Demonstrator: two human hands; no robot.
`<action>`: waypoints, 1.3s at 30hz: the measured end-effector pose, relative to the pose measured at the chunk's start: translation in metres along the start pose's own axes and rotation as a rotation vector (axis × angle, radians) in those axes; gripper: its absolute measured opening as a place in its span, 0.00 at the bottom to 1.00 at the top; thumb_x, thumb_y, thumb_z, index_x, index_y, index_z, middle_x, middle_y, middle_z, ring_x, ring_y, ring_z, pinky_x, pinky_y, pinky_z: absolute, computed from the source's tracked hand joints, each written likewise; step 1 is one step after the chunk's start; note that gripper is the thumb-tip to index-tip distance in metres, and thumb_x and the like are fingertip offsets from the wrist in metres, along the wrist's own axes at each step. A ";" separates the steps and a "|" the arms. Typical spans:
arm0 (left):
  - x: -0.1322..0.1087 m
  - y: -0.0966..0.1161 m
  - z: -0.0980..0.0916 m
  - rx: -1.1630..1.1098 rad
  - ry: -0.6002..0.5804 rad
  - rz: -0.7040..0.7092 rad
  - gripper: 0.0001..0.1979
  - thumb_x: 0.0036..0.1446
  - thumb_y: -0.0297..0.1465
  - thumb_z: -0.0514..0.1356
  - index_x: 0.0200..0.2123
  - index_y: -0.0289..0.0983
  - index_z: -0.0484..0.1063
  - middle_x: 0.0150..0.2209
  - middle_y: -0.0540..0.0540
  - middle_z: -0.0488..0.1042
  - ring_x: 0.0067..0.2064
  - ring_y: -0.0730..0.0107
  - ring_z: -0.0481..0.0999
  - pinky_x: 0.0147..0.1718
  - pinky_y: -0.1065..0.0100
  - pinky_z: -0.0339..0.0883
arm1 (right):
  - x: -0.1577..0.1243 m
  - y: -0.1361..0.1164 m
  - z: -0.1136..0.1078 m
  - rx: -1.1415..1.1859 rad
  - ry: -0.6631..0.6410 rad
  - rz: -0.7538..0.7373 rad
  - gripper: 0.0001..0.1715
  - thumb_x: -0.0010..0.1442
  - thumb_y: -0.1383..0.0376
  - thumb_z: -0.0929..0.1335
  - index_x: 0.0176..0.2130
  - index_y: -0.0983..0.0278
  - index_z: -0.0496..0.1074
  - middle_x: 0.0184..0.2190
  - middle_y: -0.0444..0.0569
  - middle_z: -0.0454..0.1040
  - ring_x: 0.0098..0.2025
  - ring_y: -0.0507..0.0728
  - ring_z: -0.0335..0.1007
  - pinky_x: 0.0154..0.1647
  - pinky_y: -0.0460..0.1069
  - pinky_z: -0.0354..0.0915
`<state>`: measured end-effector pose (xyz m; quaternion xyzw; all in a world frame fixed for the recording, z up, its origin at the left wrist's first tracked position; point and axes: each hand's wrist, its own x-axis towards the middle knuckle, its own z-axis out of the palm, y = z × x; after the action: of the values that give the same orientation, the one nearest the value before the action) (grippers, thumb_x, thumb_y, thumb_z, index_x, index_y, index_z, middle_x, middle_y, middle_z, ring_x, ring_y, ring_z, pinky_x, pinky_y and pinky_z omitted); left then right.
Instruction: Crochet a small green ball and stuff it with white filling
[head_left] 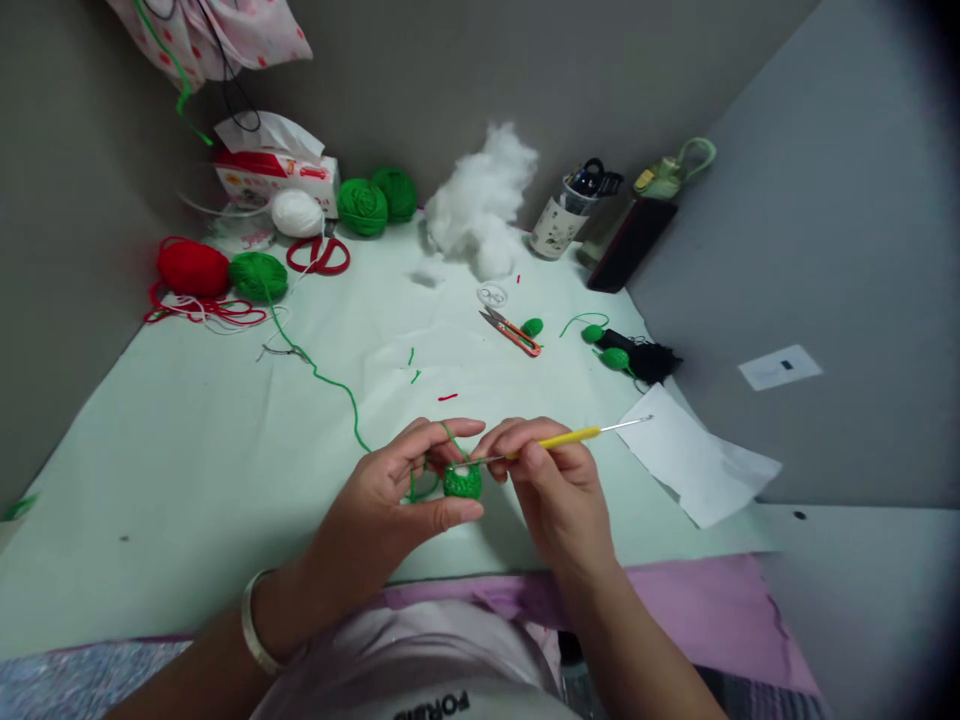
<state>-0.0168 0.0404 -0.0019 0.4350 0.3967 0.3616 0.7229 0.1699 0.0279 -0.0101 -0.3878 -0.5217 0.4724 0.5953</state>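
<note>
Between the thumb and fingers of my left hand (401, 485) is a small green crocheted piece (463, 484), cup-shaped, with something white showing inside its opening. My right hand (559, 485) grips a crochet hook (574, 438) by its yellow handle. One metal end of the hook reaches the rim of the green piece; the other points out to the right. A strand of green yarn (341, 385) runs from a green ball (258, 276) at the left to my left hand and passes over its index finger.
Orange thread snips (511, 332) lie mid-table, beside a small green crocheted piece (532, 327). White stuffing (480, 205) sits at the back. Red scissors (319, 256) and a red yarn ball (193, 268) are at left. White paper (697, 460) lies at right, below black yarn (652, 360).
</note>
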 end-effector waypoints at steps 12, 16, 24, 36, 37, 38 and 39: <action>0.001 0.004 -0.004 0.079 -0.074 0.044 0.21 0.53 0.31 0.76 0.50 0.48 0.84 0.41 0.49 0.70 0.49 0.61 0.72 0.52 0.62 0.66 | 0.005 -0.005 -0.013 0.072 -0.184 0.004 0.11 0.73 0.59 0.68 0.41 0.60 0.79 0.33 0.48 0.83 0.36 0.55 0.77 0.35 0.49 0.72; 0.002 0.004 -0.005 0.087 -0.080 0.038 0.21 0.52 0.31 0.76 0.50 0.49 0.85 0.40 0.50 0.69 0.47 0.64 0.71 0.52 0.63 0.65 | 0.004 -0.009 -0.019 0.032 -0.221 -0.004 0.11 0.74 0.60 0.68 0.43 0.60 0.80 0.35 0.49 0.83 0.38 0.56 0.77 0.37 0.50 0.72; 0.004 0.003 -0.007 0.168 -0.038 0.046 0.23 0.51 0.28 0.75 0.51 0.50 0.84 0.39 0.52 0.68 0.46 0.67 0.72 0.51 0.65 0.66 | 0.000 -0.019 -0.016 -0.121 -0.239 -0.018 0.13 0.76 0.62 0.66 0.45 0.59 0.81 0.40 0.50 0.82 0.40 0.56 0.76 0.40 0.52 0.71; 0.002 0.003 0.001 0.167 0.093 0.124 0.25 0.49 0.29 0.76 0.52 0.47 0.84 0.38 0.52 0.72 0.41 0.69 0.73 0.45 0.68 0.69 | -0.003 -0.020 -0.007 -0.466 -0.259 -0.406 0.10 0.75 0.67 0.65 0.48 0.63 0.77 0.41 0.53 0.84 0.43 0.57 0.81 0.44 0.54 0.71; 0.000 0.001 0.003 0.149 0.115 0.149 0.25 0.50 0.29 0.75 0.53 0.47 0.83 0.40 0.51 0.73 0.40 0.70 0.73 0.44 0.68 0.69 | -0.005 -0.019 -0.006 -0.471 -0.230 -0.432 0.11 0.75 0.66 0.65 0.48 0.63 0.77 0.41 0.53 0.84 0.43 0.58 0.81 0.43 0.55 0.72; -0.001 0.000 0.006 0.138 0.135 0.174 0.25 0.51 0.30 0.75 0.53 0.47 0.83 0.41 0.51 0.74 0.39 0.71 0.73 0.42 0.69 0.69 | -0.006 -0.018 -0.005 -0.478 -0.206 -0.450 0.11 0.76 0.66 0.64 0.49 0.63 0.77 0.42 0.54 0.84 0.43 0.58 0.82 0.43 0.55 0.72; -0.003 -0.002 0.007 0.136 0.152 0.199 0.24 0.51 0.30 0.75 0.53 0.47 0.83 0.41 0.51 0.74 0.38 0.71 0.72 0.41 0.70 0.70 | -0.008 -0.017 -0.004 -0.490 -0.185 -0.463 0.11 0.76 0.66 0.64 0.50 0.62 0.77 0.42 0.54 0.84 0.43 0.59 0.82 0.42 0.55 0.73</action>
<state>-0.0113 0.0343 -0.0006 0.4916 0.4288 0.4357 0.6202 0.1768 0.0161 0.0034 -0.3461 -0.7453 0.2188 0.5262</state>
